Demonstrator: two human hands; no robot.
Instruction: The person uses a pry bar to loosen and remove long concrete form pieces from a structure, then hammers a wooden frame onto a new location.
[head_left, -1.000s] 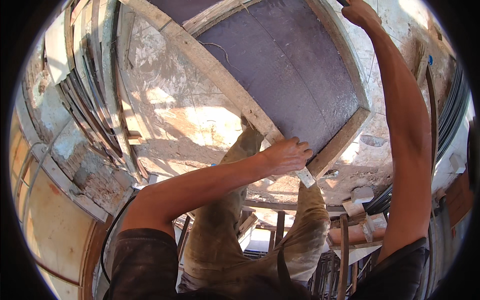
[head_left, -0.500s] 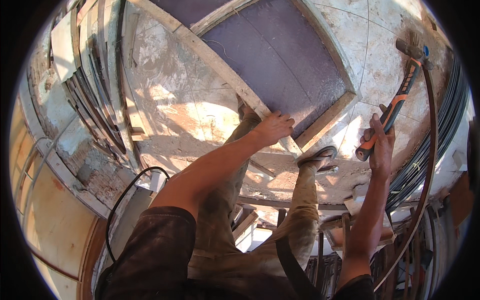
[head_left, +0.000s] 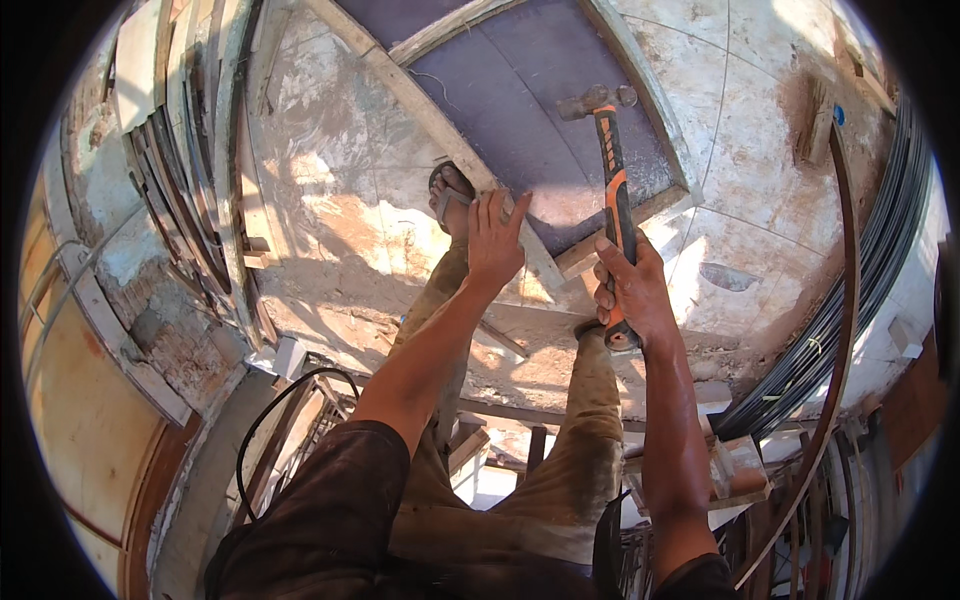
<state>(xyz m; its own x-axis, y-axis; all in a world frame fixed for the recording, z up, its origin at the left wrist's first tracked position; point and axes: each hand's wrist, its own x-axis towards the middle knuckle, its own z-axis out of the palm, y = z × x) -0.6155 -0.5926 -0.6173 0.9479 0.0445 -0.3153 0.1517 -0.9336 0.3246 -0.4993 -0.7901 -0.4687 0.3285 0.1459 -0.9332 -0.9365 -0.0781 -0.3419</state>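
Note:
A hammer [head_left: 617,185] with a black and orange handle is upheld in my right hand [head_left: 637,290], fingers wrapped round the grip's lower part. Its metal head is over a dark purplish panel [head_left: 530,75] edged with wooden battens. My left hand [head_left: 495,240] lies at the near end of the long left batten [head_left: 420,100], fingers stretched out and thumb apart. Whether its palm presses on the wood I cannot tell. A second batten [head_left: 635,225] crosses the panel's near end, its corner close to the hammer handle. My sandalled foot [head_left: 453,200] is beside the long batten.
Stacked wooden strips [head_left: 190,190] stand along the left. On the right runs a bundle of dark rods [head_left: 830,330], with a long brown strip [head_left: 848,250] in front. A black cable [head_left: 250,430] curves at lower left. Dusty tiles [head_left: 340,150] surround the panel.
My right hand has brought the hammer leftward from the right side to over the panel. My left hand has moved left along the batten and its fingers have straightened. My left foot has come into view.

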